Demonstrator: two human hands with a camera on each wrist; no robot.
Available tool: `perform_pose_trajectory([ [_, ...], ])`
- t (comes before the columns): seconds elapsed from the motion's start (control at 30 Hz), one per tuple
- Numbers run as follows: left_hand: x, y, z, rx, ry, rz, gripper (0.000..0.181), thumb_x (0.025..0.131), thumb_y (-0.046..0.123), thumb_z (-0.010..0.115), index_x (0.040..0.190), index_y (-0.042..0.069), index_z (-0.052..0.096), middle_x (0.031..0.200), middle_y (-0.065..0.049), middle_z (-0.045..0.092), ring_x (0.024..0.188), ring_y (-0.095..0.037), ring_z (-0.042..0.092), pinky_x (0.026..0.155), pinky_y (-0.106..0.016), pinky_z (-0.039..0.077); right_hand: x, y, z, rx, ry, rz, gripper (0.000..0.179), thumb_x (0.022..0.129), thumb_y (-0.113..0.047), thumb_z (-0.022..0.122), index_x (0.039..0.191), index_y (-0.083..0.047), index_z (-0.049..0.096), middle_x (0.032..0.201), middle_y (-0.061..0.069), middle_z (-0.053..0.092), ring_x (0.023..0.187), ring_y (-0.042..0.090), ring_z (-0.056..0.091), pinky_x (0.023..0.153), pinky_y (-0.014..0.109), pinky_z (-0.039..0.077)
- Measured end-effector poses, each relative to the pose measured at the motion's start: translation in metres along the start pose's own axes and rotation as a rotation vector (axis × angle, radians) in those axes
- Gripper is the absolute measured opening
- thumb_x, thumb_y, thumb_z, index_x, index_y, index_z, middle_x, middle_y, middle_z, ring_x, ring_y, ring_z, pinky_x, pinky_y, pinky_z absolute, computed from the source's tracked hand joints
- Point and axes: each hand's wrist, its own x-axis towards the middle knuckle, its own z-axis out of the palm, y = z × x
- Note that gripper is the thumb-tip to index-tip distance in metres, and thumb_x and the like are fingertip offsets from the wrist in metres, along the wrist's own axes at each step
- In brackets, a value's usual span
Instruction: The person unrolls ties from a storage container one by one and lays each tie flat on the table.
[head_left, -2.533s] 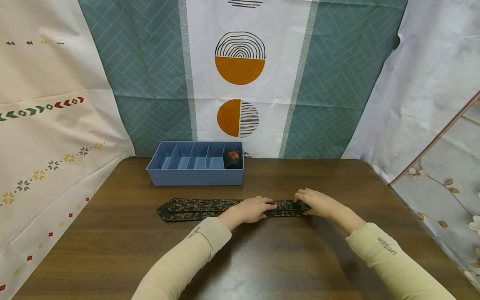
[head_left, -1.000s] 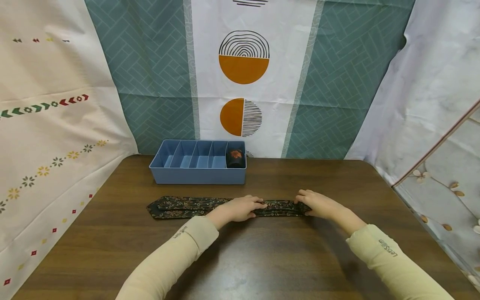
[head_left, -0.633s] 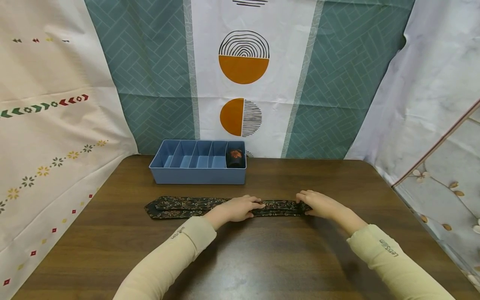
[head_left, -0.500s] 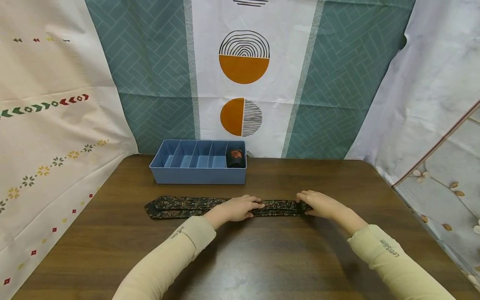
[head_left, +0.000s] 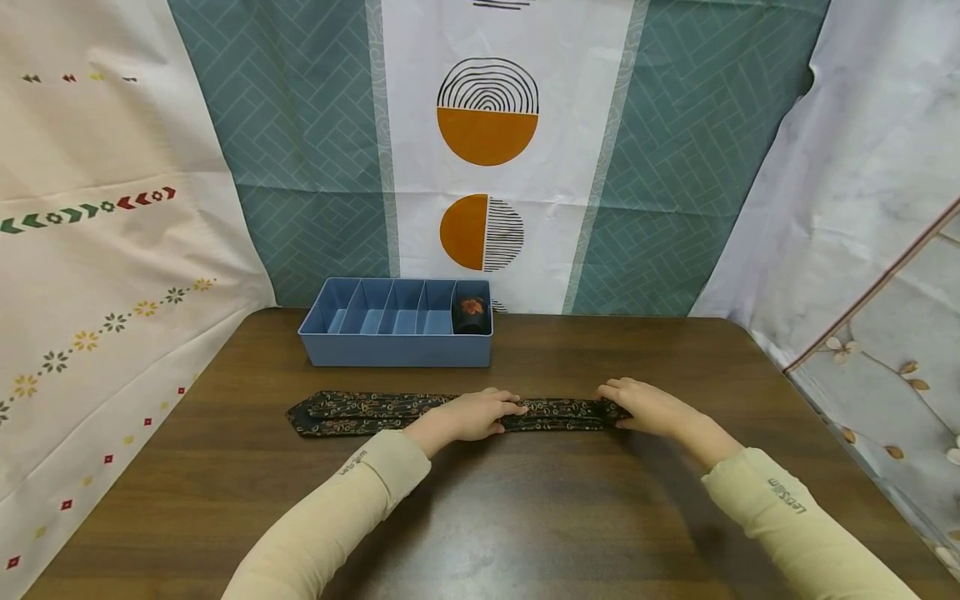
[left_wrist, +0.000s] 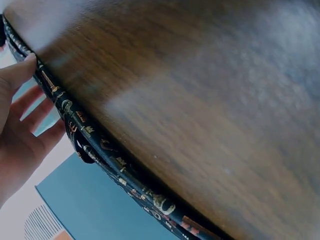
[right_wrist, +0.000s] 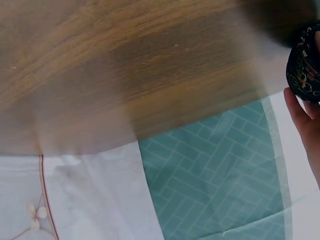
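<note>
A dark necktie (head_left: 356, 425) with a gold and reddish pattern lies folded lengthwise across the table, its pointed wide end at the left. My left hand (head_left: 474, 417) holds the tie near its middle, the thumb at the near edge and the fingers on the far side. In the left wrist view, a small loop of the tie (left_wrist: 80, 142) bulges out beside that hand (left_wrist: 20, 135). At the right end, my right hand (head_left: 651, 408) grips the folded end between thumb and fingers. The right wrist view shows this bunched end (right_wrist: 304, 65) at the fingertips, partly cut off.
Behind the tie, a blue divided box (head_left: 397, 352) stands toward the back of the brown table (head_left: 555, 517). Its rightmost compartment holds a dark rolled item (head_left: 471, 317) with an orange leaf motif. Patterned cloths (head_left: 675, 150) hang around the table's back and sides.
The left hand and the tie's pointed end have shifted left, while the right hand has moved slightly right with the folded end. The tie lies more stretched out. The box has stayed put.
</note>
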Motion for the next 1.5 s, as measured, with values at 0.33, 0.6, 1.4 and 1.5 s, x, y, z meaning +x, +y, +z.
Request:
perform_pose_trajectory([
  [0.33, -0.004, 0.005, -0.003, 0.025, 0.002, 0.008, 0.046, 0.094, 0.015, 0.058, 0.139, 0.019, 0.049, 0.144, -0.005, 0.045, 0.132, -0.022, 0.042, 0.102, -0.04, 0.044, -0.007, 0.004, 0.001, -0.004, 0.008, 0.017, 0.041, 0.073, -0.004, 0.078, 0.107, 0.0, 0.056, 0.107, 0.015, 0.063, 0.1, 0.035, 0.061, 0.085, 0.046, 0.051],
  [0.6, 0.0, 0.007, -0.005, 0.089, 0.008, 0.017, 0.044, 0.092, 0.014, 0.061, 0.134, 0.019, 0.053, 0.144, -0.004, 0.045, 0.132, -0.021, 0.045, 0.105, -0.037, 0.042, -0.012, 0.007, 0.002, 0.006, 0.017, 0.014, 0.045, 0.072, -0.004, 0.079, 0.112, -0.003, 0.058, 0.108, 0.012, 0.061, 0.1, 0.033, 0.06, 0.082, 0.044, 0.052],
  [1.4, 0.043, 0.046, -0.012, 0.214, -0.012, 0.07, 0.05, 0.095, 0.027, 0.058, 0.143, 0.025, 0.043, 0.148, 0.001, 0.041, 0.133, -0.017, 0.044, 0.104, -0.032, 0.043, -0.018, 0.013, 0.004, 0.029, 0.048, -0.007, 0.045, 0.072, -0.001, 0.078, 0.113, -0.001, 0.059, 0.107, 0.01, 0.061, 0.099, 0.032, 0.061, 0.083, 0.044, 0.052],
  [1.5, 0.049, 0.052, -0.013, 0.208, -0.019, 0.083, 0.05, 0.095, 0.027, 0.057, 0.142, 0.026, 0.043, 0.148, 0.001, 0.041, 0.133, -0.017, 0.043, 0.105, -0.032, 0.042, -0.018, 0.013, 0.003, 0.028, 0.045, 0.001, 0.046, 0.072, -0.002, 0.078, 0.114, -0.002, 0.059, 0.107, 0.011, 0.061, 0.099, 0.032, 0.061, 0.082, 0.044, 0.052],
])
